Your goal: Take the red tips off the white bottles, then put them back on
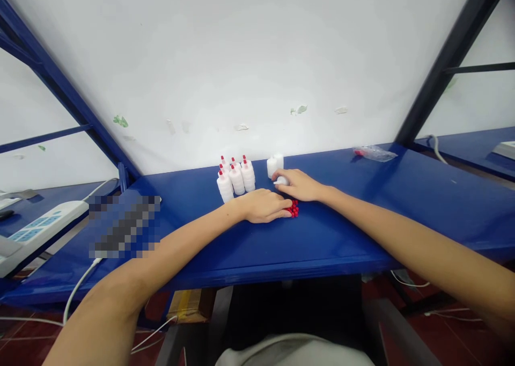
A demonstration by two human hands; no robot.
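Observation:
My left hand reaches into a small pile of red caps, with thumb and fingers closed together at its left edge. Whether a cap sits between those fingertips is hard to see. Beside it, my right hand is closed around a white squeeze bottle, whose pale pointed nozzle tips toward the left; most of the bottle is hidden by the hand. Just behind stand a few plain white bottles with no red tips showing. Left of them, several white bottles with red-tipped nozzles stand upright in a group.
The blue table runs along a white wall. A clear plastic bag with something red lies at the back right. A blurred-out dark object with a white cable lies at the left, near a white power strip.

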